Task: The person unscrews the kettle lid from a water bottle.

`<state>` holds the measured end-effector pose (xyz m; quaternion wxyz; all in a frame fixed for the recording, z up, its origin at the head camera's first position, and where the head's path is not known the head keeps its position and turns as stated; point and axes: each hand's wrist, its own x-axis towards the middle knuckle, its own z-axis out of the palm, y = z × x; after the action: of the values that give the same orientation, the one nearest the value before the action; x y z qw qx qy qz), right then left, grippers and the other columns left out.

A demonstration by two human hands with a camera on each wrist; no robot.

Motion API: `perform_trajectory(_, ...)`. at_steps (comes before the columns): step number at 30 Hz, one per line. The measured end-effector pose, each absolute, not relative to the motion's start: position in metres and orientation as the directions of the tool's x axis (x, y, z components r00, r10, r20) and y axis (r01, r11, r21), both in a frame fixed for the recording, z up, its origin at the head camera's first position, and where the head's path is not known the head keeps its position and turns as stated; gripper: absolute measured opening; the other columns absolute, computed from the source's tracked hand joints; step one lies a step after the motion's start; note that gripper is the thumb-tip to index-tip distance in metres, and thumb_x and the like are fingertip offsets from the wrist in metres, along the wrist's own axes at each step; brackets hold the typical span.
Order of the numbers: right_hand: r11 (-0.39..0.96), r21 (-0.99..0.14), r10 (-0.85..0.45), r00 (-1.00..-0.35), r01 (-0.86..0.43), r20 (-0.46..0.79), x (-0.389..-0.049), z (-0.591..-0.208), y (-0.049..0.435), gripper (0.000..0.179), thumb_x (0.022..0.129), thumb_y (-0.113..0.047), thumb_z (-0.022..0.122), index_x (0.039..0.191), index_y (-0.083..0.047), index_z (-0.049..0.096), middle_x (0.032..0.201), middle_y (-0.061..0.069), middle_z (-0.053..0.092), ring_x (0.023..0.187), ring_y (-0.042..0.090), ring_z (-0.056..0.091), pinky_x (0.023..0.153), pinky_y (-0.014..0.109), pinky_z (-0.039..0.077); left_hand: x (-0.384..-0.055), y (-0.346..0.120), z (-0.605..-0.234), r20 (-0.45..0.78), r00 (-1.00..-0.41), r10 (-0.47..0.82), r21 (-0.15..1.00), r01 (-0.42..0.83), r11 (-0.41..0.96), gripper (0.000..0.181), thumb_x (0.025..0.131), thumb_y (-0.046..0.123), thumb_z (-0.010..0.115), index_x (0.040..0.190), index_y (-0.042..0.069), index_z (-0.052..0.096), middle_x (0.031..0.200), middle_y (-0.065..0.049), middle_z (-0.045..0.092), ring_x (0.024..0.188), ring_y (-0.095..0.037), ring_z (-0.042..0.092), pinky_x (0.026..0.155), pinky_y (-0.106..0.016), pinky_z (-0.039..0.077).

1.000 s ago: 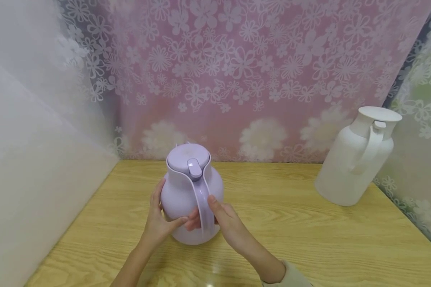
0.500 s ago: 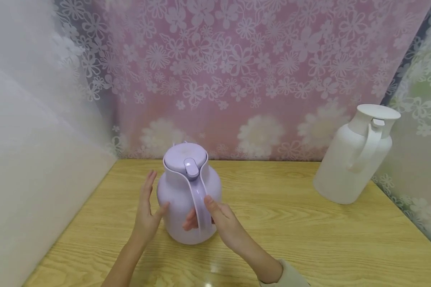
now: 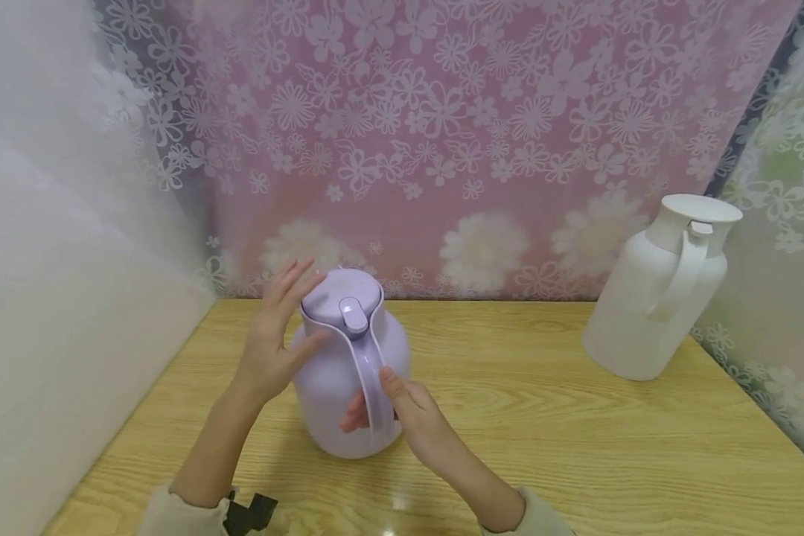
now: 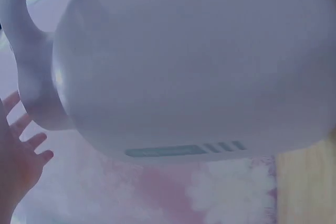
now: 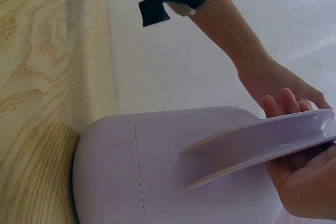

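Observation:
A lilac thermos jug stands on the wooden table, its lid and thumb lever facing up. My right hand grips the jug's handle; its fingertips come through the handle's opening, and the thumb lies along the near edge. At the left of the jug's neck is my left hand, with fingers spread and reaching up beside the lid. In the left wrist view the jug's body fills most of the picture, with the left fingers by the neck.
A white jug stands at the right back of the table, its handle facing me. Behind the table hangs a pink flowered curtain. A pale wall runs along the left side. A black wrist mount sits on the left sleeve.
My left hand has let go of the jug's side, drawn away left, then risen to the neck and lid. The right hand keeps its grip on the handle, and the jug stays put.

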<state>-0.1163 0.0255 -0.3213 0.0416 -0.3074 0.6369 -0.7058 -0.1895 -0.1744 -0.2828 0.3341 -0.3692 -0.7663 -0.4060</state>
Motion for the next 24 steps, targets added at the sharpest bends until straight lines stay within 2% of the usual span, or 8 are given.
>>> perform_trajectory(4, -0.172, -0.928, -0.447, -0.813, -0.332, 0.373, -0.116, -0.322, 0.025, 0.06, 0.103, -0.029, 0.019, 0.092, 0.014, 0.059, 0.083, 0.026, 0.064, 0.082, 0.031, 0.065, 0.077, 0.041, 0.05, -0.194, -0.166, -0.273, 0.806, -0.439, 0.397, 0.252, 0.861, 0.442, 0.059, 0.087, 0.057, 0.048, 0.126, 0.013, 0.055, 0.138, -0.006, 0.043, 0.13, -0.029, 0.029, 0.103, -0.051, 0.02)
perform_trajectory(9, -0.171, -0.929, -0.441, -0.818, -0.328, 0.37, -0.116, -0.321, 0.023, 0.06, 0.103, -0.029, 0.018, 0.092, 0.014, 0.059, 0.082, 0.026, 0.064, 0.082, 0.031, 0.065, 0.077, 0.041, 0.05, -0.2, -0.159, -0.272, 0.792, -0.403, 0.459, 0.173, 0.869, 0.464, 0.056, 0.09, 0.056, 0.043, 0.122, 0.012, 0.059, 0.131, -0.005, 0.05, 0.127, -0.027, 0.035, 0.105, -0.042, 0.021)
perform_trajectory(18, -0.183, -0.933, -0.47, -0.806, -0.31, 0.36, -0.128, -0.324, 0.036, 0.061, 0.103, -0.031, 0.019, 0.092, 0.015, 0.059, 0.083, 0.026, 0.064, 0.083, 0.032, 0.065, 0.078, 0.041, 0.049, -0.208, -0.149, -0.274, 0.778, -0.408, 0.478, 0.151, 0.859, 0.489, 0.056, 0.09, 0.056, 0.042, 0.121, 0.013, 0.06, 0.128, -0.002, 0.052, 0.125, -0.026, 0.038, 0.102, -0.043, 0.025)
perform_trajectory(24, -0.164, -0.94, -0.504, -0.793, -0.3, 0.342, -0.137, -0.324, 0.047, 0.062, 0.103, -0.032, 0.018, 0.093, 0.012, 0.059, 0.085, 0.023, 0.065, 0.085, 0.03, 0.064, 0.081, 0.039, 0.048, -0.21, -0.145, -0.271, 0.712, -0.488, 0.506, 0.215, 0.836, 0.504, 0.049, 0.09, 0.05, 0.049, 0.126, 0.018, 0.056, 0.132, 0.002, 0.049, 0.129, -0.023, 0.032, 0.103, -0.045, 0.023)
